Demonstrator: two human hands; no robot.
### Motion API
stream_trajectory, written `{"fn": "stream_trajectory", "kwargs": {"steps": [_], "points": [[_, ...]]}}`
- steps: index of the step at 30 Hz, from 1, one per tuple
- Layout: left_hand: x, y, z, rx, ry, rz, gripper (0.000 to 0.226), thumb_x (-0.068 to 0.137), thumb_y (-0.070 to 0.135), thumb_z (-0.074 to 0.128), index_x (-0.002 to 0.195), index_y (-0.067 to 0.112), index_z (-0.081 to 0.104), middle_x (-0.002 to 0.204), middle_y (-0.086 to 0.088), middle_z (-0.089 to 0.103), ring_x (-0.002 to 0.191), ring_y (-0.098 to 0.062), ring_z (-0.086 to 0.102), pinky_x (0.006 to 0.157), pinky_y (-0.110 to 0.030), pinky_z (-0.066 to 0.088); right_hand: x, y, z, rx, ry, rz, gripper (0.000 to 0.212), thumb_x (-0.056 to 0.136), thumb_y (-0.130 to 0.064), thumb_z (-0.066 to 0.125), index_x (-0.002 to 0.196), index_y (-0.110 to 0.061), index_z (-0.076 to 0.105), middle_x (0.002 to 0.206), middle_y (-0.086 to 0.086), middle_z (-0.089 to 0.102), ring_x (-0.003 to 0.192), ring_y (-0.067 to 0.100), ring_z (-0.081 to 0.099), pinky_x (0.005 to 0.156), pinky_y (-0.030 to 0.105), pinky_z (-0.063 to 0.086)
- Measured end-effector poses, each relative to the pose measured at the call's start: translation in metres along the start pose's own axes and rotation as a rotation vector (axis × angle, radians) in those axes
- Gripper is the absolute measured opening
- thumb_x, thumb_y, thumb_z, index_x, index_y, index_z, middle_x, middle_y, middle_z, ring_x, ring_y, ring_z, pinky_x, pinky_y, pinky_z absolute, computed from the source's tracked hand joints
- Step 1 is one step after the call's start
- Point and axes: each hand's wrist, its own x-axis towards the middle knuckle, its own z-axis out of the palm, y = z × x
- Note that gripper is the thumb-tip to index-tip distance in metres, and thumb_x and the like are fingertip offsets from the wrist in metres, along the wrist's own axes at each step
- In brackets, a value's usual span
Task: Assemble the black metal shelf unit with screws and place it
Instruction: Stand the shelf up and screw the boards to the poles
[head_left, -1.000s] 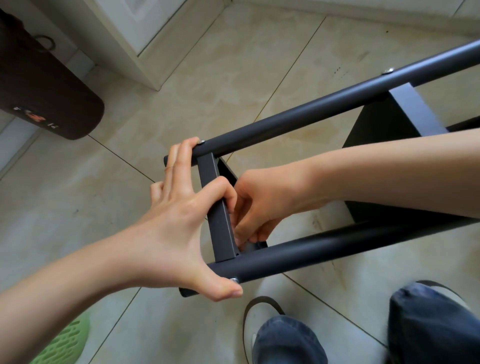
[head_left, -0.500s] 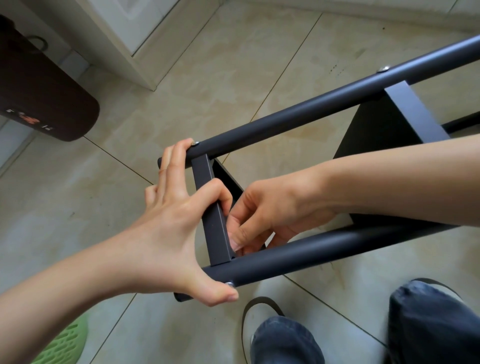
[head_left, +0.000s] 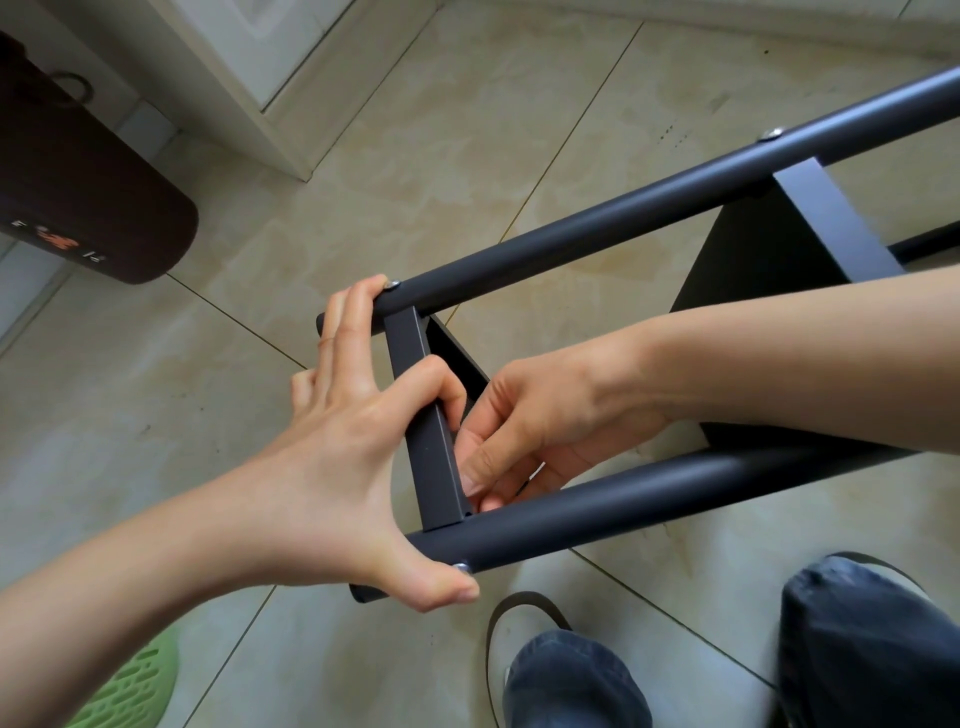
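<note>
Soft, even daylight fills the scene, bright without harshness. The floor tiles (head_left: 467, 156) carry a mild sheen, and the upper black tube (head_left: 623, 218) shows a pale highlight along its top. Shadows are faint. Wide-angle distortion bends the edges; the lower right corner blurs slightly.

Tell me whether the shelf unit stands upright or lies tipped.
Tipped: its tubes run nearly level over the floor.

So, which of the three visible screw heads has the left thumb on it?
The screw on the near tube, under the left hand thumb. The other two sit on the far tube.
</note>
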Motion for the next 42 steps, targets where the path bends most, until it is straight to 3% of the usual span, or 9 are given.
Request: {"fn": "stream_trajectory", "kwargs": {"steps": [6, 13, 15, 17, 20, 25, 29, 33, 42], "points": [[-0.0001, -0.0004, 0.0006, -0.017, -0.013, -0.003, 0.084, 0.027, 0.075, 0.069, 0.098, 0.048, 0.035, 0.152, 0.018, -0.025, 0.147, -0.016, -0.029, 0.115, -0.054, 0.016, 0.0009, 0.0005, -0.0015, -0.05, -0.021, 0.026, 0.017, 0.092, -0.008, 0.062, 0.079, -0.013, 0.071, 0.077, 0.004, 0.07, 0.071, 0.013, 0.066, 0.064, 0.024, 0.056], [0.0, 0.0031, -0.0014, -0.024, -0.011, -0.017, 0.086, 0.026, 0.073, 0.07, 0.099, 0.046, 0.036, 0.148, 0.025, -0.027, 0.143, -0.007, -0.025, 0.101, -0.06, 0.043, 0.0053, 0.0032, -0.0029, -0.059, -0.043, 0.08, 0.025, 0.091, -0.017, 0.064, 0.067, -0.019, 0.072, 0.076, 0.001, 0.069, 0.068, 0.011, 0.065, 0.065, 0.025, 0.055], [0.0006, 0.0018, -0.0002, -0.028, -0.009, -0.004, 0.085, 0.025, 0.074, 0.07, 0.099, 0.049, 0.034, 0.15, 0.022, -0.026, 0.144, -0.008, -0.027, 0.106, -0.057, 0.037, 0.0055, 0.0035, -0.004, -0.05, -0.046, 0.083, 0.029, 0.092, -0.016, 0.062, 0.066, -0.019, 0.072, 0.076, 0.001, 0.07, 0.071, 0.013, 0.065, 0.069, 0.028, 0.055], [0.0011, 0.0001, 0.0013, -0.03, -0.006, 0.019, 0.084, 0.026, 0.075, 0.069, 0.098, 0.049, 0.034, 0.151, 0.02, -0.025, 0.144, -0.008, -0.03, 0.11, -0.049, 0.019, 0.0056, 0.0032, -0.0047, -0.051, -0.048, 0.089, 0.029, 0.092, -0.015, 0.062, 0.065, -0.019, 0.073, 0.077, 0.002, 0.07, 0.072, 0.014, 0.065, 0.071, 0.029, 0.055], [0.0011, -0.0023, 0.0029, -0.007, 0.003, 0.03, 0.084, 0.026, 0.075, 0.07, 0.098, 0.049, 0.034, 0.154, 0.015, -0.024, 0.145, -0.012, -0.033, 0.107, -0.044, 0.005, 0.0067, 0.0036, -0.0047, -0.048, -0.059, 0.114, 0.026, 0.092, -0.016, 0.062, 0.068, -0.017, 0.072, 0.076, 0.001, 0.07, 0.069, 0.012, 0.065, 0.066, 0.026, 0.056], [0.0006, -0.0031, 0.003, 0.001, 0.023, 0.026, 0.085, 0.026, 0.075, 0.07, 0.098, 0.044, 0.035, 0.153, 0.018, -0.024, 0.147, -0.017, -0.027, 0.114, -0.056, 0.021, 0.0072, 0.0043, -0.0059, 0.013, -0.091, 0.14, 0.025, 0.094, -0.016, 0.061, 0.071, -0.016, 0.072, 0.077, 0.002, 0.069, 0.069, 0.011, 0.066, 0.063, 0.024, 0.057], [0.002, -0.002, 0.0026, -0.005, 0.012, 0.024, 0.084, 0.027, 0.074, 0.07, 0.097, 0.045, 0.035, 0.154, 0.017, -0.025, 0.147, -0.016, -0.029, 0.11, -0.047, 0.012, 0.0075, 0.0039, -0.0058, -0.005, -0.081, 0.134, 0.026, 0.093, -0.017, 0.063, 0.068, -0.015, 0.073, 0.075, 0.001, 0.068, 0.067, 0.01, 0.064, 0.063, 0.024, 0.056], [0.0012, -0.0014, 0.002, -0.007, 0.006, 0.014, 0.085, 0.026, 0.076, 0.069, 0.098, 0.048, 0.033, 0.153, 0.016, -0.025, 0.146, -0.015, -0.03, 0.114, -0.057, 0.023, 0.0074, 0.0032, -0.0054, -0.04, -0.079, 0.145, 0.027, 0.091, -0.023, 0.064, 0.066, -0.016, 0.073, 0.072, 0.0, 0.067, 0.065, 0.009, 0.063, 0.062, 0.022, 0.055], [0.0014, -0.0005, 0.0015, -0.009, 0.012, 0.026, 0.085, 0.026, 0.075, 0.069, 0.098, 0.047, 0.034, 0.151, 0.02, -0.026, 0.147, -0.016, -0.025, 0.114, -0.054, 0.022, 0.0071, 0.0044, -0.003, -0.078, -0.036, 0.082, 0.024, 0.091, -0.019, 0.064, 0.069, -0.013, 0.071, 0.071, 0.002, 0.066, 0.059, 0.009, 0.06, 0.057, 0.021, 0.051]]}}
